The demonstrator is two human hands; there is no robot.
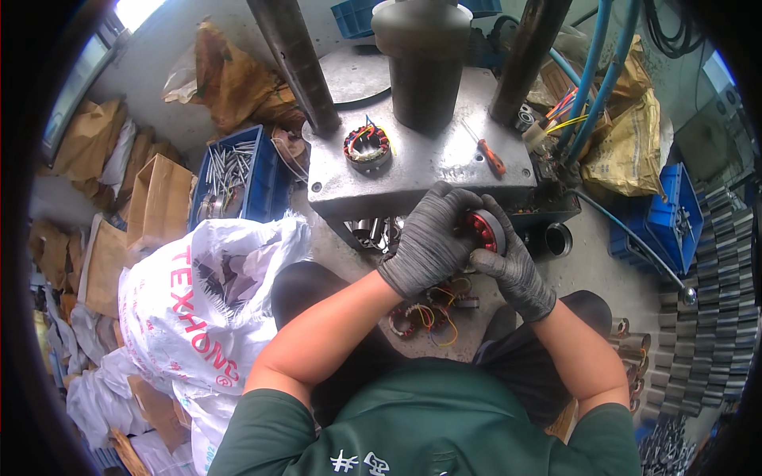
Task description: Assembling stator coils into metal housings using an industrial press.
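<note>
Both my hands wear grey knit gloves and are closed round a motor stator (486, 232), a metal ring with red windings inside. My left hand (429, 238) wraps its left side, with the fingers partly hidden behind it. My right hand (514, 270) grips its right and lower edge. They hold it just in front of the metal press table (429, 170). On that table, to the left, sits another wound stator (368, 148) with coloured leads. A screwdriver (491, 158) with an orange handle lies on the right part of the table.
A thick press ram (427, 79) stands between two steel columns. Several stators with wires (429, 316) lie on the floor between my legs. At left are a white woven sack (198, 309) and a blue crate (262, 174) of metal rods. Stacked metal cylinders (698, 317) line the right.
</note>
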